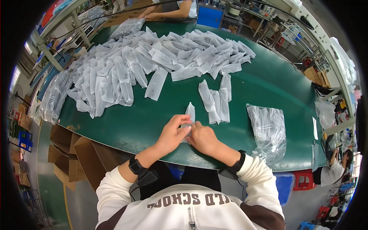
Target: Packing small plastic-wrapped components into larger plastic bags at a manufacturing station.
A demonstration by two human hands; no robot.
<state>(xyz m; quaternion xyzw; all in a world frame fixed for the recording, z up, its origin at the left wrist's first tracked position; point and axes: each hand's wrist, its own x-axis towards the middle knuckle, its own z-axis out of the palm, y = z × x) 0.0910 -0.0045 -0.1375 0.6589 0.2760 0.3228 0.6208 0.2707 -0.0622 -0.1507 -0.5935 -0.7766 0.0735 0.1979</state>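
My left hand (pixel 173 133) and my right hand (pixel 204 138) meet near the table's front edge. Between them stands a narrow frosted plastic bag (pixel 191 109), its pointed top sticking out beyond my fingers. Both hands are closed on it, and its lower part is mostly hidden by them. Just beyond, to the right, several more filled-looking frosted bags (pixel 219 106) lie side by side. Across the back of the table spreads a large heap of the same bags (pixel 126 57). One single bag (pixel 156 84) lies at the heap's front edge.
A clear bag packed with frosted bags (pixel 267 128) lies to the right. More clear packs (pixel 56 94) rest at the left edge of the green table (pixel 280 82). Open cardboard boxes (pixel 90 159) stand below left. A co-worker's arms (pixel 165 14) reach over the far side.
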